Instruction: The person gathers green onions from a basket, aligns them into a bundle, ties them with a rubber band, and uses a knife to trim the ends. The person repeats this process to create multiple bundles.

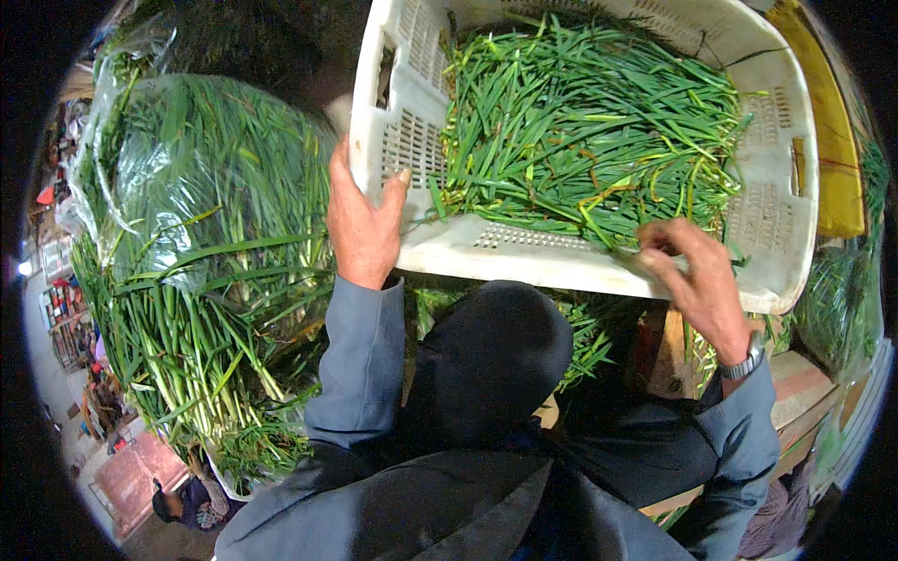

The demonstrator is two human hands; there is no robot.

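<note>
Before me a white plastic crate (533,263) with slotted walls is tilted towards me. Long green leaves (575,126), some yellowed or brown, fill its bottom; they look like garlic chives or a similar leaf vegetable. My left hand (368,217) grips the crate's near left corner, thumb on the inside and fingers mostly hidden outside. Over the near rim, towards the right, my right hand (694,273) has its thumb and forefinger drawn together. A thin green leaf (596,235) runs to these fingertips and appears pinched there. The right wrist wears a metal-banded watch (745,361).
At left stand bundles of green stalks (203,357), partly under clear plastic film (161,189). A yellow object (831,140) lies beyond the crate's right wall. Wooden boards (800,393) are at lower right. Another person (189,501) is at the lower left.
</note>
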